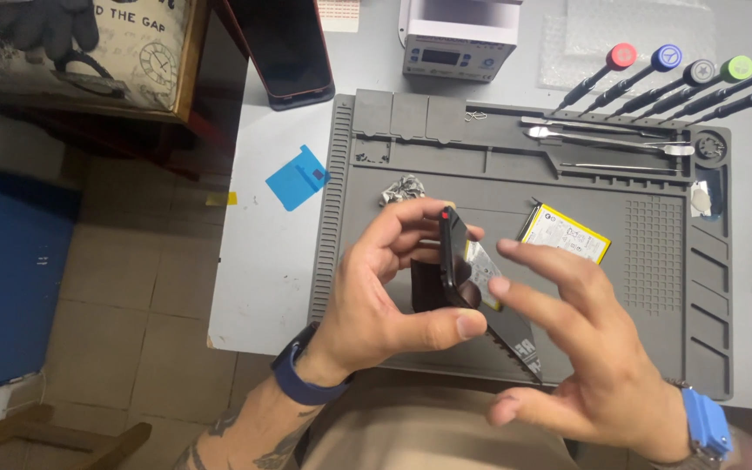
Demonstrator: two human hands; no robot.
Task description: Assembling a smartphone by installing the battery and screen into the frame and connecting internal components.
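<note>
Phone: dark handset [457, 259] held on edge above the grey work mat [498, 178], long axis running from the upper left near the fingertips down to the lower right toward the body, with a red spot at its upper end.
Left hand: left hand [385, 287] wrapped round the phone, fingers curled over the upper end, thumb pressed along the lower edge; closed on it, blue band at the wrist.
Right hand: right hand [580, 331] just right of the phone, fingers spread wide and empty, fingertips close to the pale inner face of the phone; touching or not, hard to tell through blur.
Key relation: phone lies left of the right hand, squarely in the left; left hand nearer by far.
Battery: yellow-edged battery [565, 232] flat on the mat, behind the right hand's fingers, apart from the phone.
Tools: row of screwdrivers [681, 80] with coloured caps at the far right of the counter [263, 261]; metal tweezers [604, 130] on the mat's upper tray.
Elsewhere: blue film piece [298, 177] on the counter left of the mat; second dark phone [285, 48] leaning at the far edge.
</note>
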